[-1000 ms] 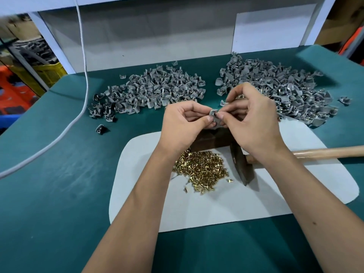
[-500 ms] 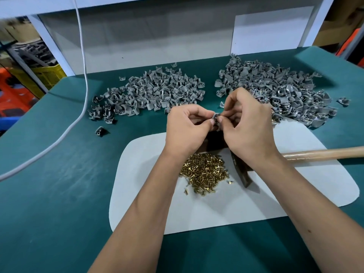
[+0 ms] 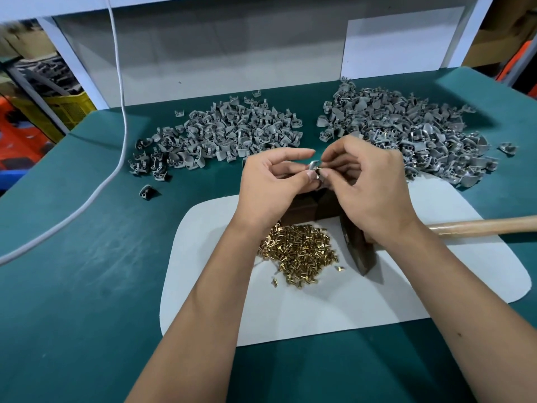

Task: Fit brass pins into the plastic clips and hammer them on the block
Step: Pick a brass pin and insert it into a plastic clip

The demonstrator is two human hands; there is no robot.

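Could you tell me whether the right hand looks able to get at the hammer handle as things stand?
Probably yes, once freed: the hammer handle lies bare just right of the right hand, but that hand is pinching a brass pin at the clip.

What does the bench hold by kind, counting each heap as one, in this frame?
Heaps of grey clips: 2, left heap and right heap
Heap of brass pins: 1
Hammer: 1
Dark block: 1
White mat: 1
Clip held in the hands: 1
Total: 7
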